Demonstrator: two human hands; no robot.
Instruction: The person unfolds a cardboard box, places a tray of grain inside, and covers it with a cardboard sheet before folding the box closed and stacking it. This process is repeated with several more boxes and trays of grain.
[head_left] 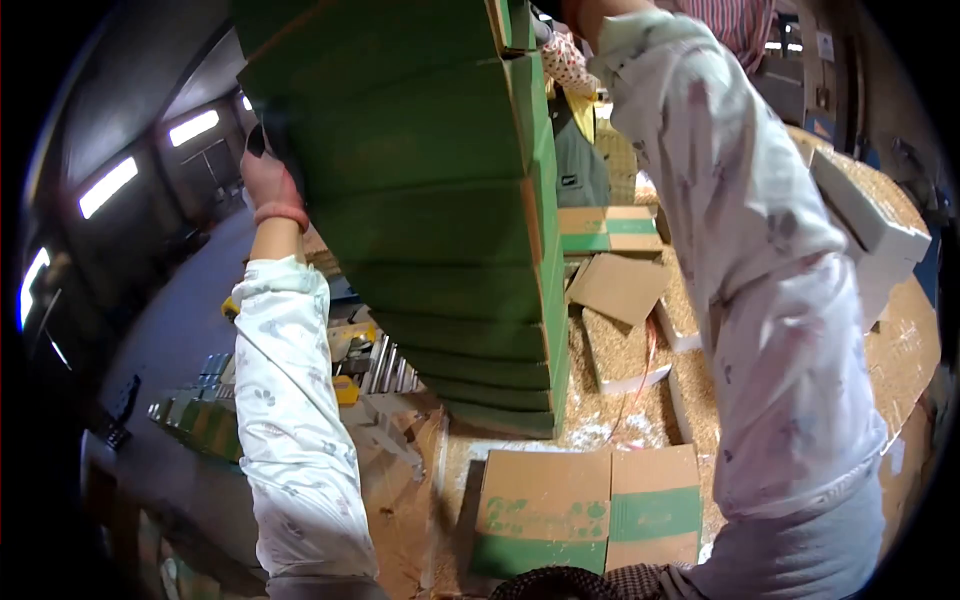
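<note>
A tall stack of green cardboard boxes (pixel 430 220) rises in front of me and runs out of the top of the view. My left hand (pixel 270 182) is against the stack's left side, its fingers partly hidden in shadow and behind the cardboard. My right arm reaches up past the stack's right side; only a bit of my right hand (pixel 597 15) shows at the top edge, its fingers out of sight. Below the stack lies a flat brown and green box (pixel 590 510).
Behind the stack are another brown and green box (pixel 608 228), a loose cardboard piece (pixel 620 288) and trays of grainy material (pixel 615 350). White foam blocks (pixel 870 220) stand at the right. A person in striped clothing (pixel 735 25) is at the top. Metal parts (pixel 388 368) lie left.
</note>
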